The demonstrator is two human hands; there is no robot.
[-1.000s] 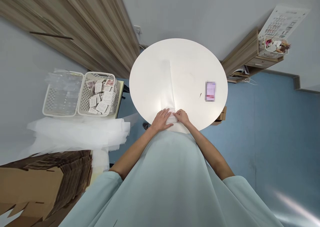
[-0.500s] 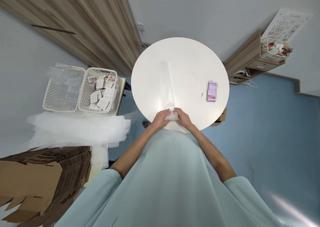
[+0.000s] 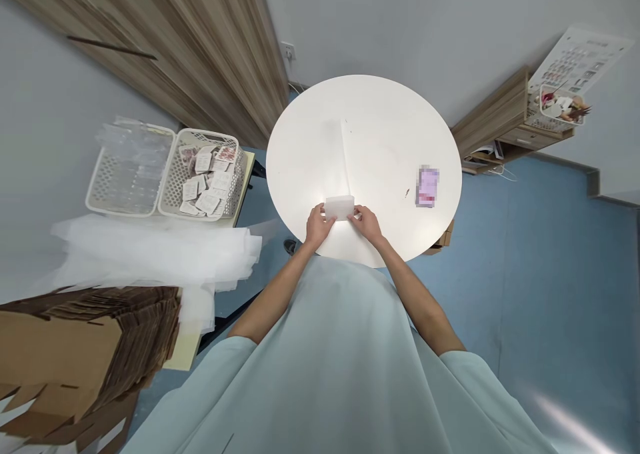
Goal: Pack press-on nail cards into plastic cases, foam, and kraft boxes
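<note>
A translucent white foam sheet (image 3: 333, 157) lies flat on the round white table (image 3: 395, 114), stretching away from me. Its near end is a folded-over bundle (image 3: 340, 208), and whatever is inside it cannot be seen. My left hand (image 3: 318, 226) grips the left end of this bundle, thumb on the near side. At the right end my right hand (image 3: 367, 225) pinches it in the same way. A purple-and-pink item (image 3: 427, 187), blurred out, rests on the table to the right.
On the left stand a white basket of small white packets (image 3: 233, 174) and another with clear plastic bags (image 3: 127, 204). Nearer are stacked foam sheets (image 3: 155, 251) and flattened cardboard boxes (image 3: 55, 354). A wooden shelf unit (image 3: 500, 111) stands at the right wall.
Both hands have moved forward, turning the foam bundle over away from me. Less of the flat sheet now lies in front of it.
</note>
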